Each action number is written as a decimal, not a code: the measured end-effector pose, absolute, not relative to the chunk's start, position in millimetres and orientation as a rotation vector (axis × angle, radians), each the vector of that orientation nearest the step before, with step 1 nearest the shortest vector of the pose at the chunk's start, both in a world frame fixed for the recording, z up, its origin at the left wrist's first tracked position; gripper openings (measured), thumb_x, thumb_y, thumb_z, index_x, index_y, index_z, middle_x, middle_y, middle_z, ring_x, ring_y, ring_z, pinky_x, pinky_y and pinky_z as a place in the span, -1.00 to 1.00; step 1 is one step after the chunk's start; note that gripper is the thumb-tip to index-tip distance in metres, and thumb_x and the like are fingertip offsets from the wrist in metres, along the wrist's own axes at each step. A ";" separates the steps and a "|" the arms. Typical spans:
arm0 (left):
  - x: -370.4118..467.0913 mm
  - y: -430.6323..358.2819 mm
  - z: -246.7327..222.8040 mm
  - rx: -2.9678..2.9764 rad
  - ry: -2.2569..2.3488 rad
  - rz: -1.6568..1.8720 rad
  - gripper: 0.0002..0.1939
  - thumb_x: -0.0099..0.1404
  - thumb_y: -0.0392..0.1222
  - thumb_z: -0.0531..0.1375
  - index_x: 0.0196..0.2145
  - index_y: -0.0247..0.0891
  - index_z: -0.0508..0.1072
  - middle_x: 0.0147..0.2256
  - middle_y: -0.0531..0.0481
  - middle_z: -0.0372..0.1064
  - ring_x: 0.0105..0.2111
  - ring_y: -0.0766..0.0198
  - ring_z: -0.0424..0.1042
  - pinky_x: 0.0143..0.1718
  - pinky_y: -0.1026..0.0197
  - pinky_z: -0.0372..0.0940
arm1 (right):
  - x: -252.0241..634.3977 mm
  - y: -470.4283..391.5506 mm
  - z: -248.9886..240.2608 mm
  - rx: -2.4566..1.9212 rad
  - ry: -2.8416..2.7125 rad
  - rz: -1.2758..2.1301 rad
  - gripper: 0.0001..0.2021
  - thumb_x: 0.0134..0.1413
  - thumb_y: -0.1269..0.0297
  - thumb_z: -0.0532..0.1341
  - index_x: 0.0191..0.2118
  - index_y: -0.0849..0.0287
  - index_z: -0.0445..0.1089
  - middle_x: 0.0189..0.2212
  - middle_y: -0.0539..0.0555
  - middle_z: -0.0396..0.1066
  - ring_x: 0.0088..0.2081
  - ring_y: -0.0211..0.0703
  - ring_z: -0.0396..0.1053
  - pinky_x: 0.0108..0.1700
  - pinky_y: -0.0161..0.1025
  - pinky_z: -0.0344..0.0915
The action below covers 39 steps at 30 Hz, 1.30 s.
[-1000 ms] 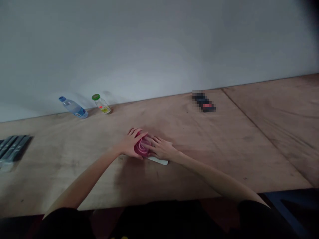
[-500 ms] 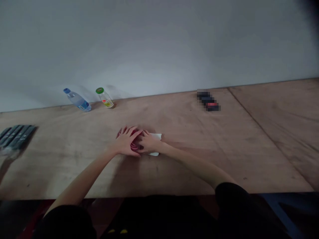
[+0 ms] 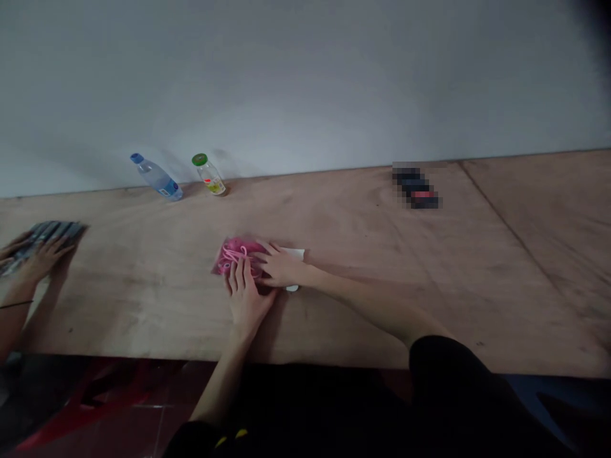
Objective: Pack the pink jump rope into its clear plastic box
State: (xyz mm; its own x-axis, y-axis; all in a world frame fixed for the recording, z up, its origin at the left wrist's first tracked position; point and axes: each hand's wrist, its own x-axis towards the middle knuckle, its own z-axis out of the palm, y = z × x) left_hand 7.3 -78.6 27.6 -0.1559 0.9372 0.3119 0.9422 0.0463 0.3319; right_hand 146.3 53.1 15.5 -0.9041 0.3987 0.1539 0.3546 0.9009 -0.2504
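A pink bundle with a looped cord (image 3: 235, 250), seemingly in a clear plastic bag, lies flat on the wooden table. My left hand (image 3: 248, 296) rests on its near edge with fingers stretched out. From the right, my right hand (image 3: 280, 266) lies over its right part, fingers spread and pressing down flat. A white piece (image 3: 294, 253), like card or paper, shows under and beside my right hand. What the bundle is exactly, I cannot make out, since my fingers cover part of it.
Against the wall stand a blue-capped water bottle (image 3: 160, 180) and a green-lidded glass bottle (image 3: 210, 176). A pixelated dark object (image 3: 416, 186) lies at the back right. At far left, another person's hands (image 3: 41, 259) rest on a row of grey packs (image 3: 67, 230).
My left hand has drawn back from atop the bundle to its near edge, uncovering the pink cord. Another person's hands have come onto the grey packs. The view has shifted slightly.
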 end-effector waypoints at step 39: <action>-12.8 -49.0 17.1 -2.268 -2.149 -0.706 0.22 0.20 0.38 0.41 0.52 -0.37 0.01 0.49 -0.51 0.08 0.53 -0.42 0.01 0.54 -0.48 -0.18 | 250.0 39.5 -2.2 -0.723 -2.411 0.467 -0.66 0.15 -0.04 0.49 -0.04 0.01 0.69 0.04 0.16 0.60 0.34 0.28 0.35 0.41 0.25 0.30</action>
